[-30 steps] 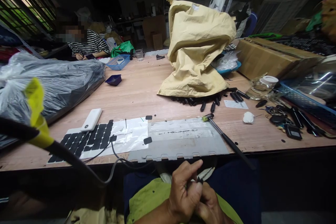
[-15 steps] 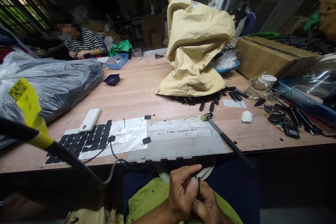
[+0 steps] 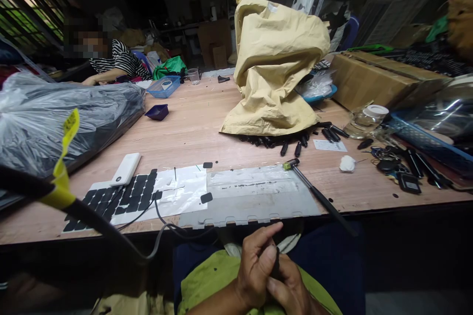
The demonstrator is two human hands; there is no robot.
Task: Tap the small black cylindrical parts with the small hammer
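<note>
Both hands are together over my lap, below the table's front edge. My left hand [image 3: 254, 267] has its index finger pointing out and the other fingers curled, with the thumb bent over them. My right hand [image 3: 290, 283] is closed against it, its fingers partly hidden. Between the two is a small dark thing [image 3: 275, 262], mostly covered, too small to name. In front of them lies a grey mat [image 3: 254, 202] with a hammer [image 3: 314, 189] across its right side. To its left a white sheet [image 3: 185, 189] carries black stickers [image 3: 140, 192].
A large brown paper bag [image 3: 277, 69] stands on the table over several black pieces [image 3: 284, 148]. Keys [image 3: 388, 165], a power bank [image 3: 126, 169], a plastic-wrapped bundle [image 3: 74, 118] and a cardboard box [image 3: 373, 78] lie around. A dark cable [image 3: 99, 221] crosses the left foreground. A co-worker in stripes [image 3: 121, 61] sits opposite.
My hands have shifted slightly, the left index finger rising a little. The yellow tag on the cable has swung round. The co-worker's arm has moved and now stretches along the table.
</note>
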